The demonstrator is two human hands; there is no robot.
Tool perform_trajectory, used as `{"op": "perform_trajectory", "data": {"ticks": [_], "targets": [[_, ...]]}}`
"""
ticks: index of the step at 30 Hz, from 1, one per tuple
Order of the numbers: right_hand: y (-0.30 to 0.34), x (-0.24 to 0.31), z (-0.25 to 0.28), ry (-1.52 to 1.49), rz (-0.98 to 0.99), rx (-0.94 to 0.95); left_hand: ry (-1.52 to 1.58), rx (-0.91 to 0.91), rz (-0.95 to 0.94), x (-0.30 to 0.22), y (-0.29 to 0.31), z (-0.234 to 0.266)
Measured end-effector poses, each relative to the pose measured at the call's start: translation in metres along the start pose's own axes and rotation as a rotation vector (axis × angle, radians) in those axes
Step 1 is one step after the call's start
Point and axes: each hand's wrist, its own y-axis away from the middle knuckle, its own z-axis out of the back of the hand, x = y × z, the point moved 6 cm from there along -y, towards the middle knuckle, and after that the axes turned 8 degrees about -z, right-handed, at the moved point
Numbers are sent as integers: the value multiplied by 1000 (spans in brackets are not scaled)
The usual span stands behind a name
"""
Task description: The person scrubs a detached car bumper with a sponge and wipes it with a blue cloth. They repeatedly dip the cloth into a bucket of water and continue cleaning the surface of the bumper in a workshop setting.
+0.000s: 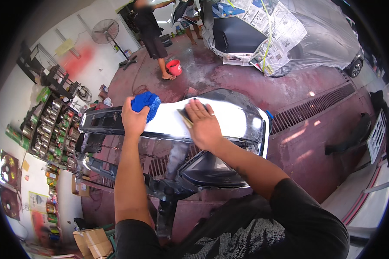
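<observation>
Bumper [229, 116] (glossy): left hand [135, 118] grips blue cloth [145, 102]; right hand [204, 125] presses sanding sheet [186, 115].

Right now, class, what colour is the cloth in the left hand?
Blue cloth, clearest in the head view.

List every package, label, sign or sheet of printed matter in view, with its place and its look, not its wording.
Paint cans: rows on the dark rack at left, round, metal lids, green and red labels.
Cardboard boxes: on the floor, lower left, brown, flaps open.
Newspaper sheets: taped over the plastic-covered car at the top, grey-white print.
Posters: on the left wall, square, dark red.
Paper sheet: on the left wall, pale with green.
</observation>
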Motion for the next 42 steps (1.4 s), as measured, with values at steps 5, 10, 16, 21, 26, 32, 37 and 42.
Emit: {"op": "perform_trajectory", "data": {"ticks": [5, 10, 16, 21, 26, 32, 37, 42], "targets": [[7, -4, 15, -85, 140, 140, -15, -44, -5, 19, 12, 16], [76, -153, 18, -39, -296, 70, -84, -18, -13, -17, 0, 8], [-37, 19, 0, 36, -3, 144, -67, -18, -23, -17, 4, 10], [26, -76, 23, -95, -16, 97, -68, -6, -15, -14, 5, 13], [70, -123, 20, 16, -168, -8, -99, -10, -17, -19, 4, 13], [-39, -8, 4, -98, 40, 151, -99, -25, -39, -18, 3, 15], [48, -123, 32, -35, 7, -57, -106, -87, -110, -22, 3, 18], [87, -134, 28, -198, -96, 35, -125, -59, -11, -20, 7, 19]]}}
